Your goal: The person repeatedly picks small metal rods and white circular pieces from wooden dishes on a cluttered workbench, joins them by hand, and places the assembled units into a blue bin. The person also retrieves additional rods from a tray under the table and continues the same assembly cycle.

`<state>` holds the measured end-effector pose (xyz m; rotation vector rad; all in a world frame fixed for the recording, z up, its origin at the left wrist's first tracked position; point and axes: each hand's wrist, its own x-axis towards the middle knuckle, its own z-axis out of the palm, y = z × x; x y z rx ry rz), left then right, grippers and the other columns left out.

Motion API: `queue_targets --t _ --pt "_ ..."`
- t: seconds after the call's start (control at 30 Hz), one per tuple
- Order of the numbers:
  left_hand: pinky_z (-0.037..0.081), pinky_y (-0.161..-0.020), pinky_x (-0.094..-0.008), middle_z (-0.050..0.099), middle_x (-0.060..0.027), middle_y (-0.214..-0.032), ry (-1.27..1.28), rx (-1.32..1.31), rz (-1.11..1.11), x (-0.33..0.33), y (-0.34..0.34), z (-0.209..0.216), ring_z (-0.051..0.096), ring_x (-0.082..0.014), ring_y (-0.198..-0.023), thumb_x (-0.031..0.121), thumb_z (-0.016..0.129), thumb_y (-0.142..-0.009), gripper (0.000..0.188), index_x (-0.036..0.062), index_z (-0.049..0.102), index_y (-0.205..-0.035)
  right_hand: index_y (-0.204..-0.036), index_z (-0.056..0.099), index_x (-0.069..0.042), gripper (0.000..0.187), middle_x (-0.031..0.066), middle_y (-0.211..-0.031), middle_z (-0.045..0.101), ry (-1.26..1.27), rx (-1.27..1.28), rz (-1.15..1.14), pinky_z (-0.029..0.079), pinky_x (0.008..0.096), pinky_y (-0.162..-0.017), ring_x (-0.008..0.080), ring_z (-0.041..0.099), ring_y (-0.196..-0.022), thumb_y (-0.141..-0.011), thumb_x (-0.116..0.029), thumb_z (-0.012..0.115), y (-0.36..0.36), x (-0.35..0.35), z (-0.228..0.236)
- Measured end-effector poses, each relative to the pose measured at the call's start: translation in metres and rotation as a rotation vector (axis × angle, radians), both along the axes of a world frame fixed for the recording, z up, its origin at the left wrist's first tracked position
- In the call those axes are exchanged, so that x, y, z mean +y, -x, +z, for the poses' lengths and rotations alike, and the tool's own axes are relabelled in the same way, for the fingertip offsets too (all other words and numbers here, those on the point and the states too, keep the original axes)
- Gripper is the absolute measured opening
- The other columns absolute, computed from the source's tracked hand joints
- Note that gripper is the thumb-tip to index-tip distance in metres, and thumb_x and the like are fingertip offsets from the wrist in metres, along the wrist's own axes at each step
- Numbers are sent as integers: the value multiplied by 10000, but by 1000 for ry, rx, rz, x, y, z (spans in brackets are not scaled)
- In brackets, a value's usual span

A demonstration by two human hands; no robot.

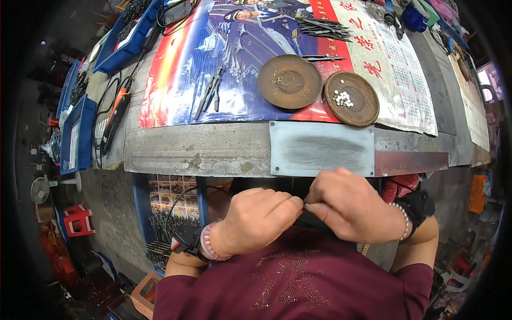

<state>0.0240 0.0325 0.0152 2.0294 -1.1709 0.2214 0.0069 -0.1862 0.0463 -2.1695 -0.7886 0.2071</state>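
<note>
In front of my body, just off the table's near edge, my left hand (258,220) and my right hand (353,207) meet with fingertips pinched together. Anything between the fingertips is hidden or too small to make out. Beyond them, a pale metal plate (322,148) with a dark worn patch is fixed at the table edge. Behind the plate sits a round wooden dish (266,93) with several thin brass-coloured pins (285,81). To its right, overlapping the edge zone, a second wooden dish (368,101) holds small white round pieces (342,99).
A large printed poster (176,85) covers the grey table (202,152). On it lie dark slender metal tools (210,93) and a bundle of dark metal strips (325,28). An orange-and-black corded tool (116,117) and blue trays (77,133) stand left. Below is an open drawer (141,205).
</note>
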Motion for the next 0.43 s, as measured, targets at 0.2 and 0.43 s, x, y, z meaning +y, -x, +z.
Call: queue_targets --t 0.2,0.43 --pt "474 -527 -318 631 -90 -737 89 97 34 -4 -4 -3 622 -236 -596 -41 722 -725 249 8 623 -948 -917 600 1 204 110 -860 568 -16 -334 -103 450 355 -701 258 562 -763 -763 -89 699 11 12 -4" --pt "464 -512 -319 619 -105 -710 177 297 73 -7 -6 -6 600 -222 -558 -19 712 -768 327 45 657 -1084 -886 625 -9 105 151 -819 611 86 -179 -556 496 401 -684 325 629 -758 -833 -92 662 -58 -62 -30"
